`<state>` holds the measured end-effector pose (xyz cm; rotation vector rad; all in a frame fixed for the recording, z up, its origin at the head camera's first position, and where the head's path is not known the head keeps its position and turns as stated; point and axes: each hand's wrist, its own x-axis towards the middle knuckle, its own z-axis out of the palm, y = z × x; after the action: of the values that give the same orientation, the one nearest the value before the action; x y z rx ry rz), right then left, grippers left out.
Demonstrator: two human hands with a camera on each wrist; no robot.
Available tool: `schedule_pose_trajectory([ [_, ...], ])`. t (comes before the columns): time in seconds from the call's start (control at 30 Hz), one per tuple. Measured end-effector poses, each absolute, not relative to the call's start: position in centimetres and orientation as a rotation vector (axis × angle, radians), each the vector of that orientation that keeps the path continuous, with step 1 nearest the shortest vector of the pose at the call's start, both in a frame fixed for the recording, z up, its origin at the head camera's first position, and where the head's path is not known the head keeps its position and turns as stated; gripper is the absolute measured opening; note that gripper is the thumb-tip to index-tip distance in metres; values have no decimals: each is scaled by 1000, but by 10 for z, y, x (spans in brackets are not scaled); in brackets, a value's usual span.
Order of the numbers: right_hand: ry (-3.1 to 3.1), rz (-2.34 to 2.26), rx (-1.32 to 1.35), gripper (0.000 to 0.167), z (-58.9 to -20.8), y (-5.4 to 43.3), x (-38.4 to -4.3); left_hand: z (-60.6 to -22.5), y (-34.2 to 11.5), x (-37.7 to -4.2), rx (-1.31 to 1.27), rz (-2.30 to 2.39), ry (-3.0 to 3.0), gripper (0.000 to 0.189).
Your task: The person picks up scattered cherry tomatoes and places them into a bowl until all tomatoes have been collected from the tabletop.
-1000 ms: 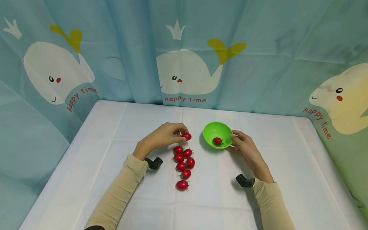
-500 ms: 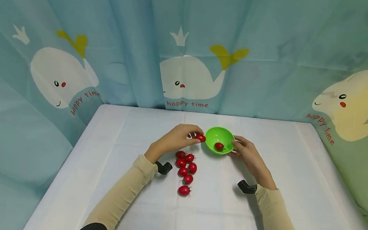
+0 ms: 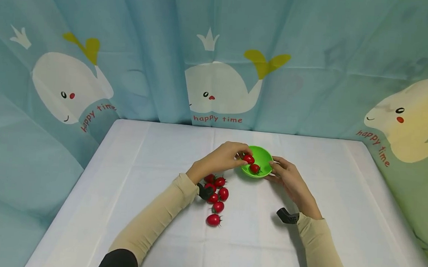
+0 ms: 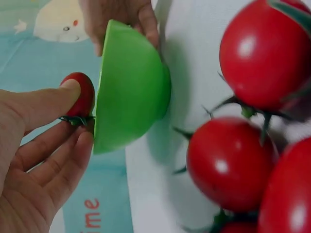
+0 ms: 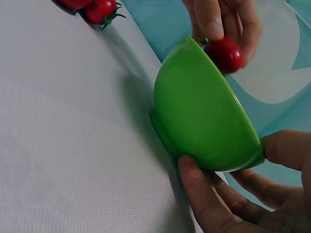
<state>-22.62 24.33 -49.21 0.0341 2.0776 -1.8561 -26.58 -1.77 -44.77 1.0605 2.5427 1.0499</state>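
Note:
My left hand pinches a cherry tomato with a green stem between thumb and fingers, at the mouth of a green bowl. In the right wrist view that same tomato shows just above the bowl's rim. My right hand grips the far side of the bowl from the right, its thumb at the rim and its fingers against the outer wall. Inside the bowl lies another cherry tomato. Several loose cherry tomatoes lie on the cloth below my left wrist, which partly covers some of them.
A white cloth covers the table. Behind it hangs a blue curtain with whale prints, and it continues along both sides. Black wrist cameras stick out from both wrists, the left one directly over the loose tomatoes.
My left hand has carried its tomato rightward, from beside the loose ones to over the bowl's left rim. My right hand has kept hold of the bowl in nearly the same place.

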Motion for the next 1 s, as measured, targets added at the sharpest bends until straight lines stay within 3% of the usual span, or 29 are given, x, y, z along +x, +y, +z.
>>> schedule_pose_trajectory([
  [0.27,2088,-1861,27,58,-492,245,-225,-453,10,-271,1041,760,2674,31],
  [0.53,2076,-1874,15,56,-494,243,-226,-459,23,-267,1114,466,2819,19],
  [1.0,2073,-1869,18,56,-495,243,-226,-459,29,-264,1142,318,2813,12],
])
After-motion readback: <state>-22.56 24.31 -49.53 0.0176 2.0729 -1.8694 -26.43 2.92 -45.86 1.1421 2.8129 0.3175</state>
